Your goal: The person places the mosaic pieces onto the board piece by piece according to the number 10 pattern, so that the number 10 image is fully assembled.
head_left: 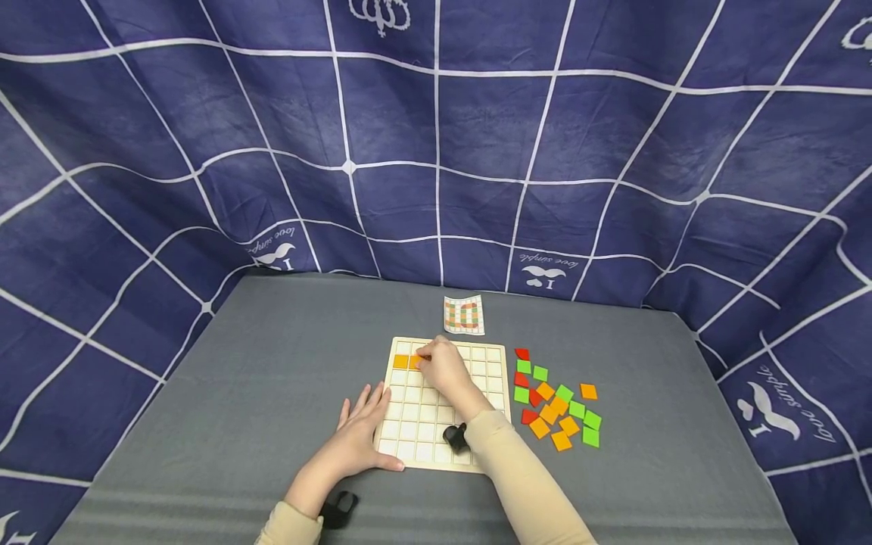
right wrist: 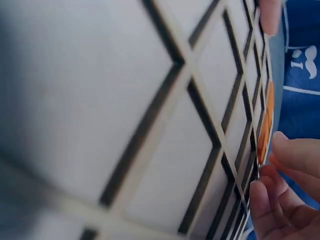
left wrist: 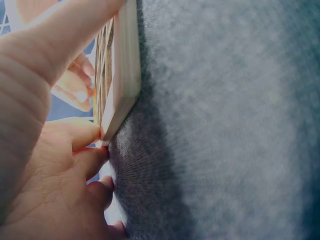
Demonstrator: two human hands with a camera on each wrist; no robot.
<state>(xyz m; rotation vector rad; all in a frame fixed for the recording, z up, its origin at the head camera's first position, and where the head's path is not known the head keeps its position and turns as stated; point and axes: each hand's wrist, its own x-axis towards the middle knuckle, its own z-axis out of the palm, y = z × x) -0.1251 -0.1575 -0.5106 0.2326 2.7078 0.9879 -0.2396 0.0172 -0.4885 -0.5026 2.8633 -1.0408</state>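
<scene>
A pale wooden grid board lies on the grey table. My left hand is spread at its left edge, thumb over the near corner and fingertips against the side; the left wrist view shows the board's edge between them. My right hand reaches over the board and pinches an orange square tile in the second row from the far edge. Another orange square sits in the cell just left of it. In the right wrist view, thumb and fingertips are right at the orange.
Loose tiles lie right of the board: several orange squares, green squares and red rounded-corner pieces. A printed pattern card lies beyond the board. A blue checked cloth hangs behind the table.
</scene>
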